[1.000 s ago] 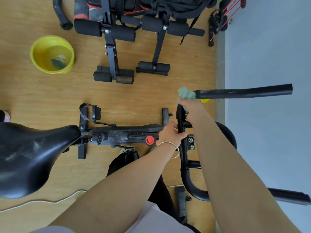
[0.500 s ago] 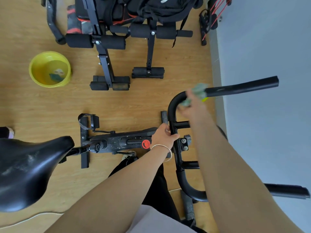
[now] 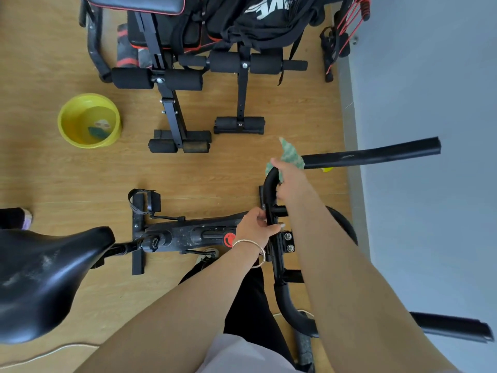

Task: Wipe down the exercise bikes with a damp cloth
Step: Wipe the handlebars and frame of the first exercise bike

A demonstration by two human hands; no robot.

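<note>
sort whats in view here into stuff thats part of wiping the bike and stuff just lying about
Part of the job:
green cloth in the right hand
handlebar
left hand gripping the handlebar stem
saddle
yellow basin

Lying about:
weight bench
black bag
resistance bands

Seen from above: exercise bike (image 3: 188, 235) lying across the middle of the floor (image 3: 53, 170), saddle (image 3: 45, 281) at the left edge, handlebar (image 3: 371, 156) at the right by the wall (image 3: 430, 76). Right hand (image 3: 291, 181) on the handlebar's far bend with the cloth (image 3: 290, 156); left hand (image 3: 255, 227) on the stem nearer the saddle. Beyond the bike, 1 basin (image 3: 88, 121) left, 2 benches (image 3: 172, 76) toward the far edge.
</note>
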